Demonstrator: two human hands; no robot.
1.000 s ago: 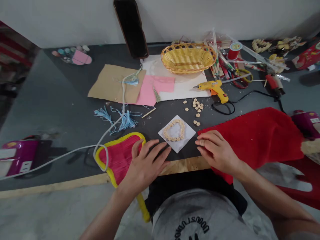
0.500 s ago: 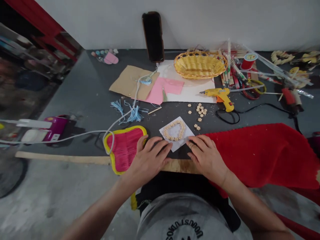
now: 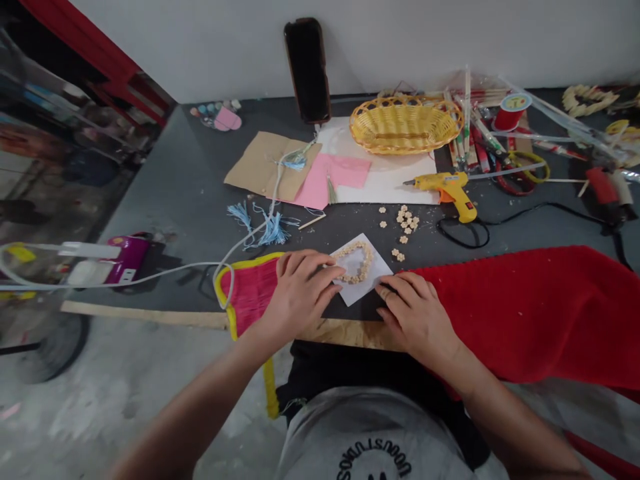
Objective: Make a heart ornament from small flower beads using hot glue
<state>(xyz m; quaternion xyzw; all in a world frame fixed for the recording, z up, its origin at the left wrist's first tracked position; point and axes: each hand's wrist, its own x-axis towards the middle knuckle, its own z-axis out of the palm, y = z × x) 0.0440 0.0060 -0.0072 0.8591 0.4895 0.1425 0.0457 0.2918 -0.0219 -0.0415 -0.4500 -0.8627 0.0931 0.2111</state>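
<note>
A small white paper square (image 3: pixel 349 295) lies turned cornerwise near the table's front edge. On it sits a loop of small cream flower-shaped pieces (image 3: pixel 369 261), roughly heart-shaped. My left hand (image 3: pixel 306 283) reaches over the paper's left corner, its extended fingertips at the left side of the loop. By the paper's right corner, my right hand (image 3: pixel 414 303) rests with fingers extended and thumb apart. Neither hand grips anything that I can see. Several loose flower pieces (image 3: pixel 407 219) lie behind the paper. Left of it, partly under my left hand, is a pink-and-yellow woven piece (image 3: pixel 250 297).
Behind are a yellow glue gun (image 3: pixel 447 190), a wicker basket (image 3: pixel 406 127), pink paper (image 3: pixel 320 179), and a leaning phone (image 3: pixel 307 70). Red cloth (image 3: pixel 530 307) covers the right front. Blue tassels (image 3: pixel 273 229) and a white cable (image 3: pixel 170 268) lie left.
My left hand has moved forward and right, onto the paper's left corner and up to the loop. My right hand stays at the right corner. The camera view has shifted slightly.
</note>
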